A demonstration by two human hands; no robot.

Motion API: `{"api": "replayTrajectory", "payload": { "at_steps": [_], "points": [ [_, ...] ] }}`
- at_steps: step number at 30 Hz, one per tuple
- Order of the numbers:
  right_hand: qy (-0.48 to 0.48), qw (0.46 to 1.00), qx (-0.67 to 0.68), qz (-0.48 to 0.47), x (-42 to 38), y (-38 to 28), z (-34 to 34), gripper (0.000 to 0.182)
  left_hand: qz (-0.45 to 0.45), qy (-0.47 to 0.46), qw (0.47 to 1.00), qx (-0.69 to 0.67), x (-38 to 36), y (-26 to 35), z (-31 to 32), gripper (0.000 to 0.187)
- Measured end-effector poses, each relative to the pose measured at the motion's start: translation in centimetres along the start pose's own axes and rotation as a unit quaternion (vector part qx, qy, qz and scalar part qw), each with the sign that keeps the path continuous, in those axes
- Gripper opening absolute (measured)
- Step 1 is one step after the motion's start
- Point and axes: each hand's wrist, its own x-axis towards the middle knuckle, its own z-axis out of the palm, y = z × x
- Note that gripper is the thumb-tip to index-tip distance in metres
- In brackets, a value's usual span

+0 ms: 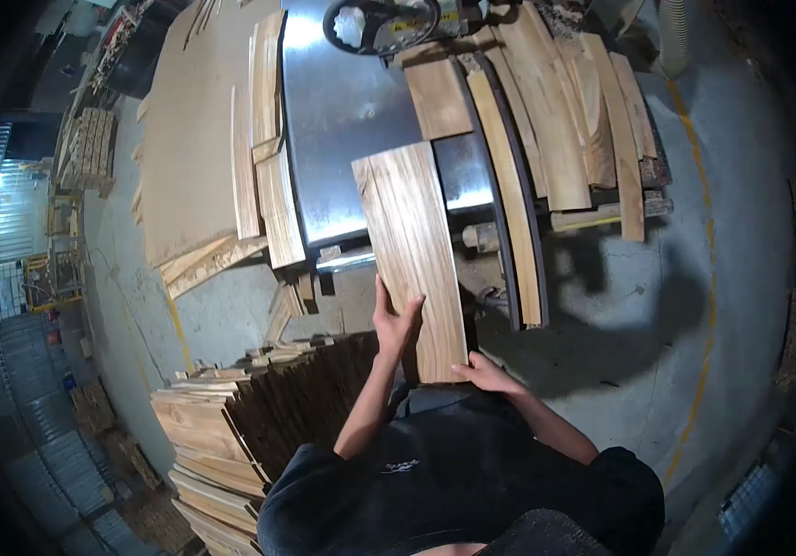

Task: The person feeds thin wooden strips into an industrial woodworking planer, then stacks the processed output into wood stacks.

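A wide wooden board [409,250] with streaked grain spans from my waist to the metal machine table [328,130], its far end over that table. My left hand [396,320] grips the board's left edge partway along, thumb on the top face. At the near right corner my right hand [489,374] holds the same board, thumb on top and fingers hidden beneath. A shorter wooden board [439,97] lies on the metal table just beyond the far end of the held one.
A black handwheel [381,23] stands at the table's far end. Several boards [546,111] lie on the right, beside a dark-edged rail [514,204]. Narrow boards [268,139] line the left side near a large brown panel [198,130]. A tall board stack [208,426] stands at my left.
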Motion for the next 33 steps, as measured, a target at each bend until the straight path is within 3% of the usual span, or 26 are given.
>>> {"api": "replayTrajectory", "payload": {
  "at_steps": [3, 5, 9, 11, 12, 13, 15, 16, 20, 24, 27, 31, 33],
  "points": [
    [0.038, 0.997, 0.059, -0.028, 0.6, 2.2, 1.2, 0.038, 0.013, -0.001, 1.000, 0.013, 1.1, 1.5, -0.3, 0.094],
    [0.073, 0.984, 0.141, -0.081, -0.5, -4.7, 1.5, 0.034, 0.026, -0.017, 0.999, -0.033, 2.5, 4.2, -0.5, 0.092],
    [0.062, 0.992, 0.077, -0.072, 1.5, -6.1, 0.7, 0.032, 0.036, -0.005, 0.999, -0.034, 6.1, 2.6, -1.2, 0.092],
    [0.055, 0.969, 0.240, -0.033, 1.4, -8.9, 0.0, 0.032, 0.074, 0.004, 0.997, 0.036, 7.0, 4.7, -0.8, 0.095],
    [0.064, 0.965, 0.255, -0.022, 2.1, -8.4, -0.4, 0.032, -0.016, -0.008, 0.996, 0.091, 6.7, 6.6, -0.7, 0.100],
    [0.069, 0.965, 0.252, -0.029, 2.5, -8.7, -0.8, 0.032, -0.008, -0.011, 0.996, 0.087, 6.9, 6.9, -0.1, 0.100],
    [0.101, 0.936, 0.336, -0.021, 2.9, -9.1, -1.8, 0.032, 0.105, 0.094, 0.916, 0.376, 7.8, 6.5, 1.4, 0.104],
    [0.105, 0.933, 0.345, -0.018, 3.4, -8.4, -2.5, 0.040, 0.175, 0.109, 0.919, 0.337, 9.0, 5.0, 2.1, 0.105],
    [0.195, 0.911, 0.354, -0.087, 3.3, -10.7, -3.2, 0.056, 0.174, 0.119, 0.897, 0.389, 12.1, 5.3, 4.1, 0.104],
    [0.223, 0.905, 0.340, -0.130, 6.8, -10.1, -3.9, 0.054, 0.164, 0.147, 0.904, 0.366, 15.3, 5.3, 5.4, 0.101],
    [0.240, 0.913, 0.299, -0.143, 9.2, -10.2, -4.4, 0.053, 0.159, 0.158, 0.897, 0.382, 17.2, 6.0, 5.7, 0.100],
    [0.205, 0.950, 0.222, -0.077, 8.7, -14.4, -5.8, 0.053, 0.161, 0.152, 0.898, 0.379, 20.1, 6.7, 6.1, 0.101],
    [0.207, 0.941, 0.245, -0.109, 9.8, -14.5, -5.7, 0.053, 0.171, 0.157, 0.897, 0.376, 20.9, 6.6, 6.2, 0.099]
  ]
}}
